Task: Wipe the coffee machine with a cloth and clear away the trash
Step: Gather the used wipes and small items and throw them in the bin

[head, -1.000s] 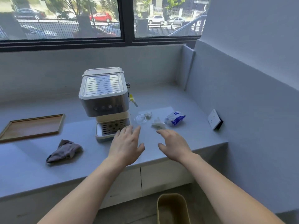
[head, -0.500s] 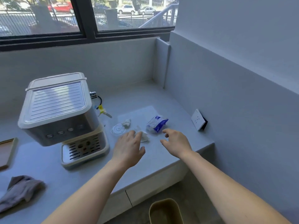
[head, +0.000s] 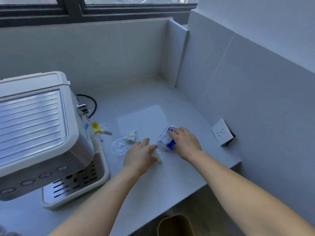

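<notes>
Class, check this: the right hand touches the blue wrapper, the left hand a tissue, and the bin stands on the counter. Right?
No. The head view shows the bin on the floor below the counter, not on it. The right hand touches the blue wrapper, the left hand a tissue.

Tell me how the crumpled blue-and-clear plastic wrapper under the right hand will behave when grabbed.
The crumpled blue-and-clear plastic wrapper looks thin and creased, so it will probably flop and crush. It seems flattened and empty, so likely very light. Its glossy film may slide on the smooth pale counter.
</notes>
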Motion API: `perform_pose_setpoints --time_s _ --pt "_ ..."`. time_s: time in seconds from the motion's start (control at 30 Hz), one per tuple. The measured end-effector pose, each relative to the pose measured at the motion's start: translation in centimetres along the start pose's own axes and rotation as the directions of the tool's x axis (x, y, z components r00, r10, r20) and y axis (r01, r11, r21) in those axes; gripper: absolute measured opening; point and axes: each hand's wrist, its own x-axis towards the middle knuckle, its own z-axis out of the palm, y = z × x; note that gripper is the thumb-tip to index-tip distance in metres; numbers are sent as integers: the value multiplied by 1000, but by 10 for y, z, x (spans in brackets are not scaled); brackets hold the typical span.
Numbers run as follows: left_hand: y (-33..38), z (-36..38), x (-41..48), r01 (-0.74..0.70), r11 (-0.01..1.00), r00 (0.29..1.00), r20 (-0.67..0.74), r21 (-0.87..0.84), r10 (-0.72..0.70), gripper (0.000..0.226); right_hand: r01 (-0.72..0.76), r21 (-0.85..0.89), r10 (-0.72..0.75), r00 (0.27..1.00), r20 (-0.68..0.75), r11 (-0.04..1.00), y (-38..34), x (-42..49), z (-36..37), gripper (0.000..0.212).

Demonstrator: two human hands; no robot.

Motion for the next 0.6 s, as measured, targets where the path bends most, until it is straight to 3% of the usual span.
perform_pose_setpoints --time_s 0.13,0.27,0.6 --pt "1 8 4 12 1000 999 35 9 -12 23 49 -11 -50 996 -78 999 2 6 7 35" --pt "3 10 0 32 997 999 -5 -65 -32 17 40 52 -33 991 -133 998 6 -2 9 14" --pt "44 3 -48 77 977 967 -222 -197 -121 15 79 165 -26 953 -303 983 20 -71 1 18"
